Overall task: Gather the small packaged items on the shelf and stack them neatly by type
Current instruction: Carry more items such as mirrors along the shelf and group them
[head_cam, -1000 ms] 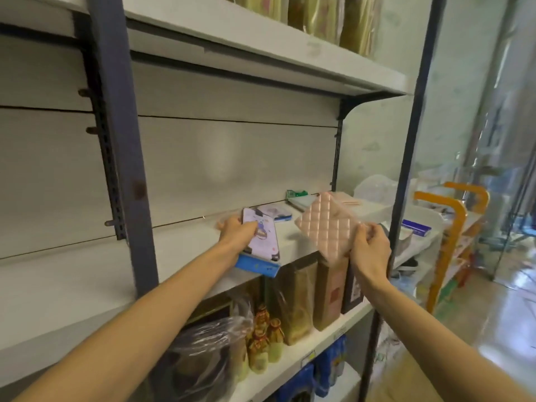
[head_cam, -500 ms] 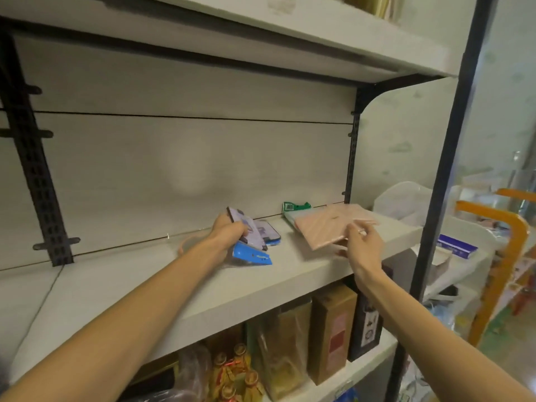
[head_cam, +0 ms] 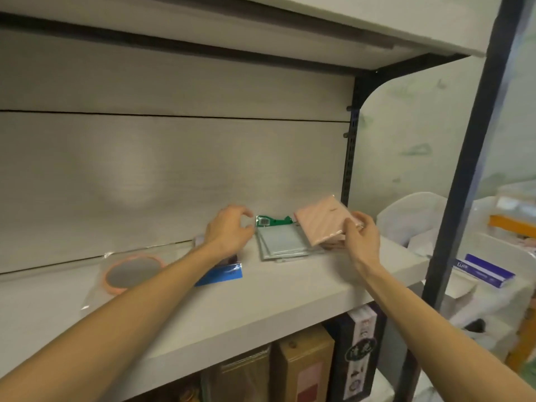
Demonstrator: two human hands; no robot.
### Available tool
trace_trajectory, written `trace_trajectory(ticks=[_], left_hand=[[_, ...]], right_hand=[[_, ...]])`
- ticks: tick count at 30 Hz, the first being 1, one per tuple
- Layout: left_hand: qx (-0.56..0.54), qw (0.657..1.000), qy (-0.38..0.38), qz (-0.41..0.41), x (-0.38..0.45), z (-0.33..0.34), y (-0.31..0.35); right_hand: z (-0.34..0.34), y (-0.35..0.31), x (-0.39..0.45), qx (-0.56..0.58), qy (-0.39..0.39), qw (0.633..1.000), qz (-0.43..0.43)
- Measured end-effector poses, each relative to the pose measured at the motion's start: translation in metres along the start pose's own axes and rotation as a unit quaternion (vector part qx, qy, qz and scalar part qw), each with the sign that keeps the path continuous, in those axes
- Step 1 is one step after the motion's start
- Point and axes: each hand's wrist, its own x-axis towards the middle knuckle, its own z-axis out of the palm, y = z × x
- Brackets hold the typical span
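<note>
On the white shelf [head_cam: 290, 303], my right hand [head_cam: 361, 237] grips a pink quilted flat pack [head_cam: 322, 223], tilted over more pink packs at the shelf's right end. Beside it lies a small stack of clear packs with a green header [head_cam: 280, 242]. My left hand [head_cam: 229, 230] hovers just left of that stack, fingers apart and holding nothing. A blue-edged pack [head_cam: 224, 275] lies under my left wrist, mostly hidden. A round pink-rimmed mirror in a clear bag [head_cam: 130, 275] lies further left.
A dark steel upright [head_cam: 464, 181] stands at the shelf's right front corner. Tall boxes [head_cam: 359, 355] fill the shelf below. To the right, white bins and a purple box [head_cam: 484, 271] sit on a lower stand.
My left hand has let go of the blue-edged pack, which now lies on the shelf, and moved right toward the green-header stack. My right hand still holds the pink pack, near the shelf's right end.
</note>
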Motion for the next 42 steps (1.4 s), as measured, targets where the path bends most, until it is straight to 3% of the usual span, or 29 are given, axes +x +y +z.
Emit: trace_trajectory(ticks=[7,9,12,18,23,27,32,37,42], left_hand=[[0.150,0.970,-0.087,0.173,0.024,0.069,0.058],[0.159,0.964,-0.106,0.185,0.029,0.085,0.065],[0.160,0.963,-0.115,0.183,0.035,0.103,0.069],[0.145,0.972,-0.078,0.166,0.029,0.110,0.060],[0.161,0.975,-0.023,0.149,0.012,0.084,0.038],[0.179,0.974,0.033,0.137,-0.013,0.041,0.010],[0.216,0.963,0.108,0.118,-0.068,-0.038,-0.038],[0.254,0.946,0.171,0.103,-0.144,-0.135,-0.095],[0.298,0.915,0.232,0.139,-0.245,-0.237,-0.134]], right_hand=[[-0.015,0.024,0.044,-0.048,-0.033,0.998,-0.009],[-0.018,0.038,0.051,-0.129,-0.055,0.990,-0.007],[-0.017,0.050,0.057,-0.310,-0.087,0.947,0.007],[-0.010,0.048,0.055,-0.369,-0.071,0.920,-0.107],[0.004,0.033,0.031,-0.428,-0.086,0.859,-0.268],[0.039,0.011,-0.013,-0.413,-0.117,0.845,-0.320],[0.098,-0.032,-0.083,-0.345,-0.114,0.859,-0.362],[0.154,-0.086,-0.179,-0.236,-0.111,0.871,-0.417],[0.195,-0.146,-0.300,-0.107,-0.114,0.886,-0.437]])
